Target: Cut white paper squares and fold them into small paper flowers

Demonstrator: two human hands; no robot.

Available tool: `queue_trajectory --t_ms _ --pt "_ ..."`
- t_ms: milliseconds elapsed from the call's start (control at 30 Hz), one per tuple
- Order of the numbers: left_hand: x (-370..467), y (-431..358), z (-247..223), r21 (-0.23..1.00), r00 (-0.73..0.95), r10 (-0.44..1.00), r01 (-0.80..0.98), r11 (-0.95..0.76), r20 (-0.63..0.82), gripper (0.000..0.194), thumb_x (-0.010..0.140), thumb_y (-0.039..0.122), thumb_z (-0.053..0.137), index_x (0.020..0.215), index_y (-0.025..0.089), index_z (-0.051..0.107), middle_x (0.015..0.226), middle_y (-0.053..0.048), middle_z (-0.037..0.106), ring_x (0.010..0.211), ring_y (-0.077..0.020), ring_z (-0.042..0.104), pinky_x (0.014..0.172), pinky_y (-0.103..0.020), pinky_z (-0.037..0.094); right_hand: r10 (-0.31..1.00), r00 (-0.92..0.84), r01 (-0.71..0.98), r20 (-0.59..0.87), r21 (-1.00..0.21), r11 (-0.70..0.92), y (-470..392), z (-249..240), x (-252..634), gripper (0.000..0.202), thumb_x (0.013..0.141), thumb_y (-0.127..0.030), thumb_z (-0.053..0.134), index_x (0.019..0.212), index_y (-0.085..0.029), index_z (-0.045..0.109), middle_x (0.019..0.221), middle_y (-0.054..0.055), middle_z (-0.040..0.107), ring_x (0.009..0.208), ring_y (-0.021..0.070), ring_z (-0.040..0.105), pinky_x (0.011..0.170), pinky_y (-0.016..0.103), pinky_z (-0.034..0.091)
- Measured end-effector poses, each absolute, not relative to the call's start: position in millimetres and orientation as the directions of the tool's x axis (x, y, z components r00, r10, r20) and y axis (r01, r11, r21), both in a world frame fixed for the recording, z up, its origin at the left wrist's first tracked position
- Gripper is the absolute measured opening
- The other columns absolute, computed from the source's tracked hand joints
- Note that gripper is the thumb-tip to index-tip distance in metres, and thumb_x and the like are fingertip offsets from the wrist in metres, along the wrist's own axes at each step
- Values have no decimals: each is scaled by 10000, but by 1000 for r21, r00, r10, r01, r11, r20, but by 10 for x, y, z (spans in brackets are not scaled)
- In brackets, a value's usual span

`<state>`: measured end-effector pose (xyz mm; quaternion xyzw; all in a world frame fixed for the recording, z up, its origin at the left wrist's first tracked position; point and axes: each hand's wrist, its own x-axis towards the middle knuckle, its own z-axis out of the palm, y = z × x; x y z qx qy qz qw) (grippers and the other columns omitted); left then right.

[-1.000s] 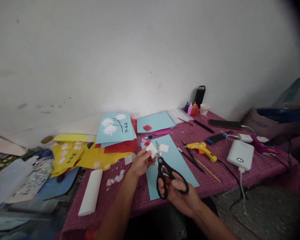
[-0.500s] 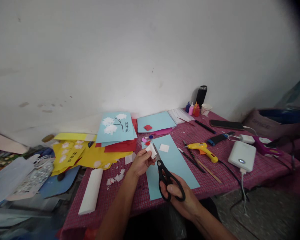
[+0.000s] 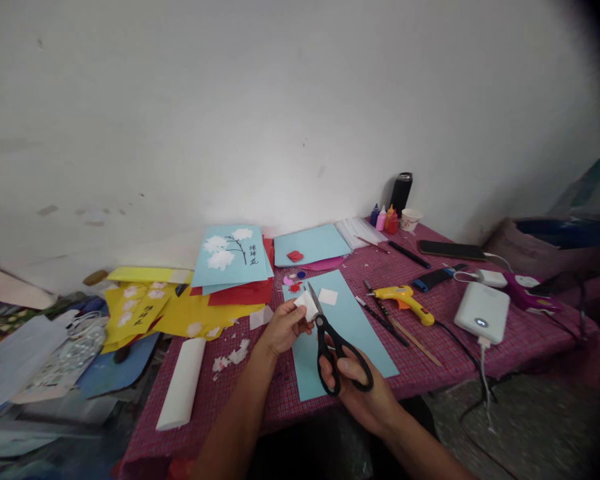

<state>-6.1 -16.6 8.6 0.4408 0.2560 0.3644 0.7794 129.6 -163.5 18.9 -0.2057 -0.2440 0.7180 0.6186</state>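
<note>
Between the thumb and fingers of my left hand is a small piece of white paper. My right hand has its fingers through the handles of black-handled scissors. The blades point up and away and lie against the right side of the white paper; whether they are biting into it I cannot tell. Both hands are above a light blue sheet. On that sheet, just beyond the blades, rests a white paper square. White paper scraps lie left of my left forearm.
A white paper roll lies on the left of the checked tablecloth. Behind it is a blue card with white flowers. To the right are a yellow glue gun, a white power bank, paint bottles and a phone.
The scissor blades have shifted slightly against the white paper, and the paper has turned a little in my left hand. The view has moved slightly; the table things stay put.
</note>
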Motion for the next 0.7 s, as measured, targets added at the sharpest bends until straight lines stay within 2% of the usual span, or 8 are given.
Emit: queue_trajectory --t_ms 267,433,500,600,667,700 --pt "-60 -160 69 872 584 808 -354 337 -75 270 744 320 711 892 131 588 707 -21 617 587 -130 612 495 -230 475 996 -83 -669 45 -743 -22 -1641 186 1223 298 758 -286 673 1001 -142 578 658 -9 443 555 84 337 512 233 240" --pt "-73 -157 95 878 603 794 -338 339 -74 277 753 328 701 895 114 599 751 -51 632 584 -126 604 505 -236 473 997 -15 -554 77 -830 56 -1641 346 1417 411 744 -329 687 1099 -158 567 672 -5 480 556 92 379 515 234 286" --pt "-81 -132 100 871 567 820 -362 331 -76 288 753 333 700 912 116 597 754 -51 630 590 -126 603 509 -236 472 995 -54 -403 83 -914 54 -1629 405 1588 471 734 -352 694 1147 -172 559 723 9 528 582 111 431 534 246 334" --pt "-103 -73 93 865 461 883 -406 296 -87 299 748 323 706 941 124 592 773 -47 635 604 -117 603 527 -229 478 998 -34 -14 57 -998 57 -1593 403 1932 509 771 -369 652 1237 -201 532 804 26 591 658 146 512 591 269 403" --pt "-117 -36 78 862 404 910 -425 278 -94 307 737 335 713 922 123 590 760 -45 632 606 -114 603 531 -223 480 997 -45 325 68 -942 80 -1555 357 2185 486 807 -375 593 1264 -219 540 776 29 616 670 171 547 607 291 429" --pt "-122 -22 68 861 383 919 -431 272 -99 315 728 344 719 909 121 589 747 -43 629 604 -113 602 531 -221 481 993 -62 479 97 -870 115 -1535 334 2303 473 804 -361 587 1258 -232 558 853 52 648 741 197 579 663 318 449"
